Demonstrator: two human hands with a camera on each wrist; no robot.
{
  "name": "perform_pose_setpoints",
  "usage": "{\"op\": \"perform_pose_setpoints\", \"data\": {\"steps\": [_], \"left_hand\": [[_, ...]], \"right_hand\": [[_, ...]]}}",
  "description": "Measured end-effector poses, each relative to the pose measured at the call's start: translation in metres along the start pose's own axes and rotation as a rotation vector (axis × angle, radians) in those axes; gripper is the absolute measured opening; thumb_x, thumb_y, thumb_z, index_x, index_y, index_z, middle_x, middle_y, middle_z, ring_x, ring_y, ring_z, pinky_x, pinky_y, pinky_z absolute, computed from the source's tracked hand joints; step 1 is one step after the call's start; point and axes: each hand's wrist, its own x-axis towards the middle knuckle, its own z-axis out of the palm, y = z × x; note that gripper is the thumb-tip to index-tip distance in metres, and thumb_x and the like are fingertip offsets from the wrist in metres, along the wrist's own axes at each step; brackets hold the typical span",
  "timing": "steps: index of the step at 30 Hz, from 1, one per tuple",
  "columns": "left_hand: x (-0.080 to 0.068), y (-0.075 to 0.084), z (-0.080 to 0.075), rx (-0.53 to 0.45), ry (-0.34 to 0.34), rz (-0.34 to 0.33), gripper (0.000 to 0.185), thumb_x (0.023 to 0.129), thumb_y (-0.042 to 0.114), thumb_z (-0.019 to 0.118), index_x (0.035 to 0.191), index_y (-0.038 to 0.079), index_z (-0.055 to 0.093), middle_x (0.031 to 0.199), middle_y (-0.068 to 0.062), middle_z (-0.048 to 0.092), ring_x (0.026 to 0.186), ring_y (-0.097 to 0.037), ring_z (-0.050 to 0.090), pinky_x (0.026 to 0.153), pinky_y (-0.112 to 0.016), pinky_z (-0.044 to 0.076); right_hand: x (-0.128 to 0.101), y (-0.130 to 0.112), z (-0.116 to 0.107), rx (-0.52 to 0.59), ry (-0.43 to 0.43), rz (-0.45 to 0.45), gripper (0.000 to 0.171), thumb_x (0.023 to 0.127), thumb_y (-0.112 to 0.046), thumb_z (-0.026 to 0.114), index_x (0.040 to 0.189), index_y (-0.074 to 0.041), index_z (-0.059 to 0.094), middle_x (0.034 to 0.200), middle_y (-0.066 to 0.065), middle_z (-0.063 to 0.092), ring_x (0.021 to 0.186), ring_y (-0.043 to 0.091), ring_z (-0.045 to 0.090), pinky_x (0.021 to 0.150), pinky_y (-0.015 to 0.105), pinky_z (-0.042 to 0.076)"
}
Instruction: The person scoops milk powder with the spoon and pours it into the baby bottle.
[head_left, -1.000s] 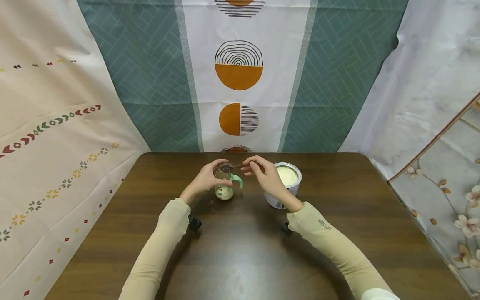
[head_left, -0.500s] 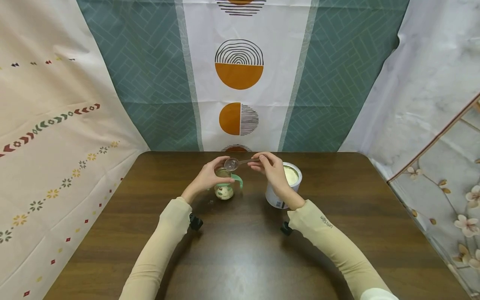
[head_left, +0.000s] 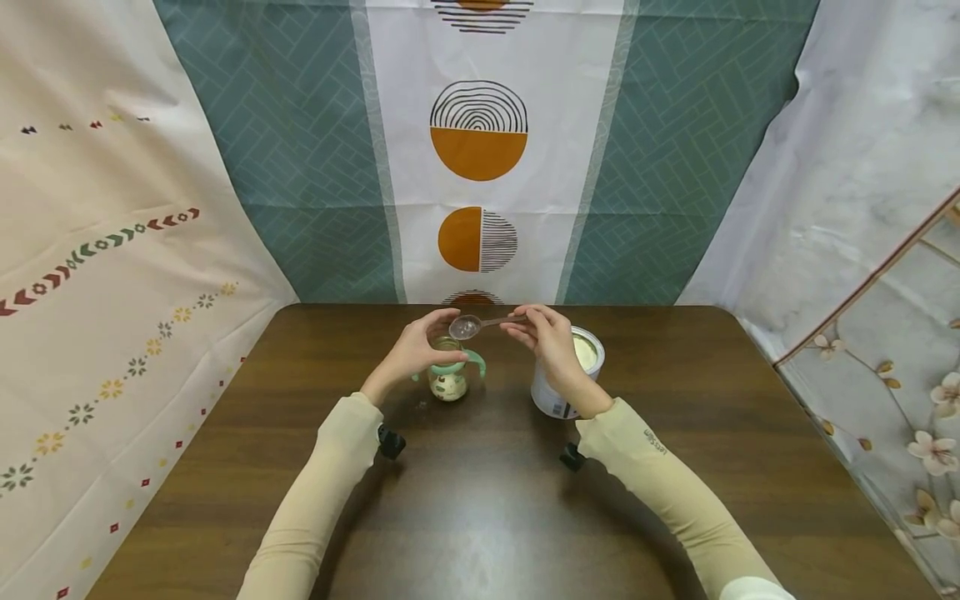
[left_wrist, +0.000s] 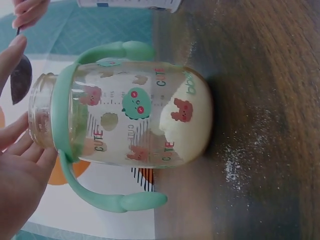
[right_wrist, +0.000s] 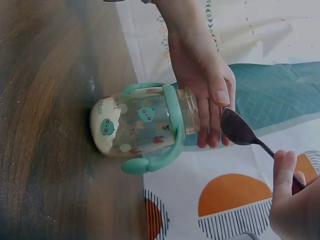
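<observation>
A clear baby bottle (head_left: 448,385) with a green handled collar and cartoon prints stands upright on the table. Pale powder (left_wrist: 182,130) lies heaped in its bottom, and its mouth is uncapped. My left hand (head_left: 412,348) is cupped about the neck, fingers extended behind it and thumb raised above the rim. In my right hand (head_left: 553,350) the handle of a spoon (right_wrist: 237,127) is pinched between thumb and fingers. The spoon's bowl hangs just above the bottle mouth, close to the left thumb tip.
Right of the bottle, partly behind my right forearm, stands an open can (head_left: 555,402) of pale powder. Spilled powder (left_wrist: 232,167) specks the wooden table (head_left: 480,500) near the bottle. Patterned cloth (head_left: 480,183) hangs along the table's back edge.
The spoon has risen from the bottle mouth and shifted slightly right, its bowl now turned toward the head camera. The left hand has stayed around the neck.
</observation>
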Motion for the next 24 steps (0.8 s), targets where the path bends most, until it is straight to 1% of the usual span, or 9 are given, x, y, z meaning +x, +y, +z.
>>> {"op": "perform_pose_setpoints", "data": {"steps": [3,6,11,14,18,20,24], "left_hand": [[0.0,0.002,0.001,-0.005,0.009,0.008,0.075,0.076,0.027,0.084,0.141,0.015,0.048,0.143,-0.01,0.051,0.128,-0.028,0.054,0.108,-0.044,0.044],[0.001,0.006,0.002,-0.008,0.019,0.026,0.075,0.076,0.027,0.084,0.141,0.014,0.048,0.144,-0.011,0.049,0.127,-0.028,0.054,0.108,-0.045,0.043],[0.002,0.014,0.004,0.013,0.016,0.055,0.075,0.076,0.026,0.084,0.141,0.014,0.048,0.145,-0.008,0.05,0.129,-0.028,0.052,0.109,-0.044,0.043],[0.002,0.021,0.005,0.03,0.02,0.075,0.075,0.076,0.027,0.084,0.141,0.016,0.048,0.144,-0.006,0.051,0.128,-0.027,0.053,0.108,-0.044,0.044],[0.004,0.029,0.005,0.044,0.021,0.095,0.075,0.076,0.03,0.083,0.141,0.015,0.049,0.141,-0.006,0.053,0.126,-0.026,0.054,0.109,-0.043,0.043],[0.004,0.031,0.005,0.045,0.017,0.097,0.075,0.076,0.03,0.083,0.141,0.015,0.049,0.14,-0.006,0.054,0.126,-0.025,0.054,0.109,-0.042,0.043],[0.004,0.034,0.007,0.019,0.012,0.093,0.073,0.076,0.025,0.084,0.14,0.017,0.049,0.139,-0.009,0.055,0.126,-0.027,0.054,0.109,-0.043,0.043]], "right_hand": [[0.0,-0.002,-0.001,0.029,0.02,0.019,0.027,0.105,-0.01,0.038,0.109,0.012,0.052,0.101,0.011,0.061,0.083,0.011,0.071,0.078,0.018,0.057],[0.002,-0.005,-0.003,0.034,0.024,0.025,0.027,0.105,-0.011,0.037,0.108,0.01,0.053,0.1,0.009,0.062,0.083,0.011,0.071,0.078,0.018,0.057],[0.003,-0.009,-0.007,0.069,0.032,0.049,0.025,0.105,-0.011,0.037,0.107,0.007,0.054,0.094,0.005,0.064,0.08,0.011,0.07,0.075,0.017,0.057],[0.004,-0.011,-0.009,0.093,0.042,0.061,0.025,0.105,-0.011,0.036,0.107,0.007,0.053,0.09,0.004,0.066,0.079,0.011,0.07,0.074,0.017,0.057],[0.004,-0.014,-0.013,0.131,0.052,0.06,0.025,0.104,-0.009,0.035,0.106,0.008,0.053,0.086,0.004,0.067,0.075,0.011,0.07,0.073,0.017,0.057],[0.004,-0.016,-0.015,0.152,0.054,0.053,0.024,0.104,-0.008,0.035,0.103,0.008,0.054,0.084,0.004,0.067,0.074,0.011,0.07,0.072,0.017,0.057],[0.003,-0.017,-0.018,0.18,0.056,0.048,0.025,0.103,-0.008,0.037,0.095,0.003,0.058,0.082,0.004,0.068,0.071,0.011,0.07,0.07,0.017,0.057]]}}
